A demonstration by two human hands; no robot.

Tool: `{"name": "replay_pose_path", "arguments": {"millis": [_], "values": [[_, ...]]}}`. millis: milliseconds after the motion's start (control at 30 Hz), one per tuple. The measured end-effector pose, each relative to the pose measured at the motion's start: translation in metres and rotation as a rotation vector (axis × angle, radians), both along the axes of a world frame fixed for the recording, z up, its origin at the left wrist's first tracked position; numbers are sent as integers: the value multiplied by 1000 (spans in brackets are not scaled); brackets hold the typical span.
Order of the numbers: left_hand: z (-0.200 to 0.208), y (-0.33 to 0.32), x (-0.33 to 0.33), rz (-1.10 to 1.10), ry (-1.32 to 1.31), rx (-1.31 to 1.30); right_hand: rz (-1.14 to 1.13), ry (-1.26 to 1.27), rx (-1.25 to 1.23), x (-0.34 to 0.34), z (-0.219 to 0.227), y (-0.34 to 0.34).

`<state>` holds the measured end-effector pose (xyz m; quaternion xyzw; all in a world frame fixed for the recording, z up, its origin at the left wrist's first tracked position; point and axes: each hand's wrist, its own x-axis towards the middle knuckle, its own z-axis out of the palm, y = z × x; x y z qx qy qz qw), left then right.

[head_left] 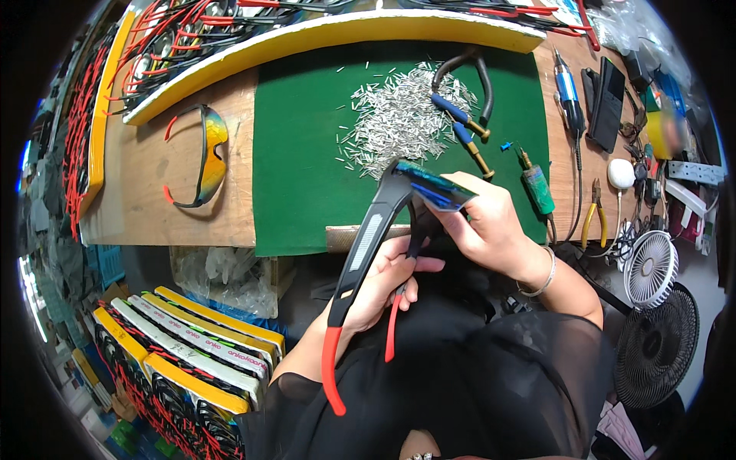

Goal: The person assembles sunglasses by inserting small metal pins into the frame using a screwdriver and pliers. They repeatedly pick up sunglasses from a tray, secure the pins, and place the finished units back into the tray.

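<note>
I hold a pair of black sunglasses (368, 245) with red temple tips and a blue-green mirrored lens over the front edge of the bench. My left hand (381, 287) grips the temple arms from below. My right hand (479, 222) pinches the lens end of the frame. Behind the hands lies a green mat (299, 169) with a heap of small silver metal pins (399, 115). Blue-handled pliers (460, 115) rest beside the heap.
A second pair of sunglasses (203, 157) with an orange mirrored lens lies on the wooden bench at left. Yellow trays (330, 34) of glasses stand at the back and trays (192, 360) at lower left. Hand tools, a black phone (607, 103) and small fans (650, 268) crowd the right.
</note>
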<state>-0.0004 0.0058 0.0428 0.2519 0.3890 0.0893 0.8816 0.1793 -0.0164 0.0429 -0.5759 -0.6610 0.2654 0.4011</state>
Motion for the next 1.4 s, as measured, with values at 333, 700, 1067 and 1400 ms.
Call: {"name": "replay_pose_path", "arguments": {"millis": [333, 700, 1067, 1400], "values": [[-14, 1, -9, 32, -89, -38, -47, -26, 11, -12, 10, 8], [-29, -12, -3, 0, -176, -140, -68, 74, -169, -6, -1, -1], [-36, -28, 16, 20, 86, -284, -331, -613, -62, 44, -22, 20], [-40, -29, 14, 52, 128, -266, -105, -221, -391, 49, 1, -24]]}}
